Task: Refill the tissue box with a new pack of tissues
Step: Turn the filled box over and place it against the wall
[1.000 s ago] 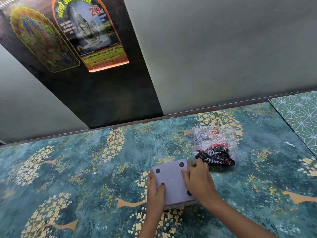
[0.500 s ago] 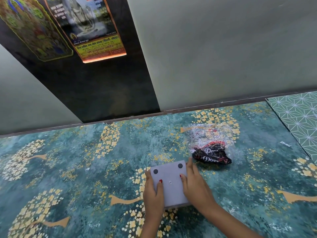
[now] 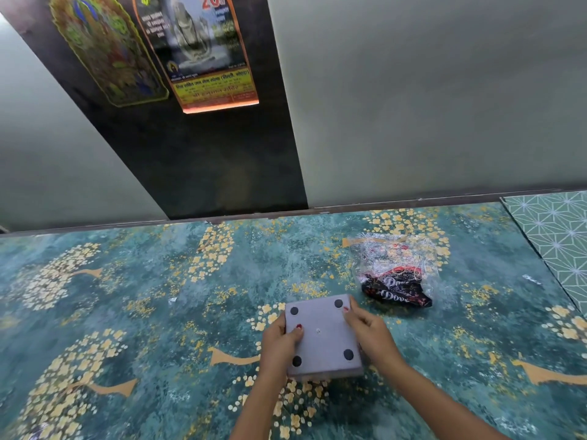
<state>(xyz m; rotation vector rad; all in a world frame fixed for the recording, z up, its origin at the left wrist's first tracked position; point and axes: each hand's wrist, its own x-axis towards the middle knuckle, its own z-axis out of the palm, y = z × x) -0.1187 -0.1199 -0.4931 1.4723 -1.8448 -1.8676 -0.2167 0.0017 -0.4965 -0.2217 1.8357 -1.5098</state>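
Observation:
A square grey tissue box (image 3: 321, 338) lies upside down on the patterned teal surface, its flat base with black round feet facing up. My left hand (image 3: 279, 341) grips its left edge, thumb on the base. My right hand (image 3: 370, 333) holds its right edge, fingertips near the far right foot. A crumpled clear plastic tissue wrapper (image 3: 395, 274) with a black and red printed part lies just beyond the box to the right, apart from both hands. The box's opening is hidden underneath.
The teal floral surface (image 3: 158, 296) runs back to a grey wall with a dark panel (image 3: 197, 160) bearing two posters. A green geometric-patterned mat (image 3: 559, 236) borders the surface at the right.
My right hand has slid off the top of the base to the box's right edge, uncovering the near right foot. The left hand has shifted to the left edge.

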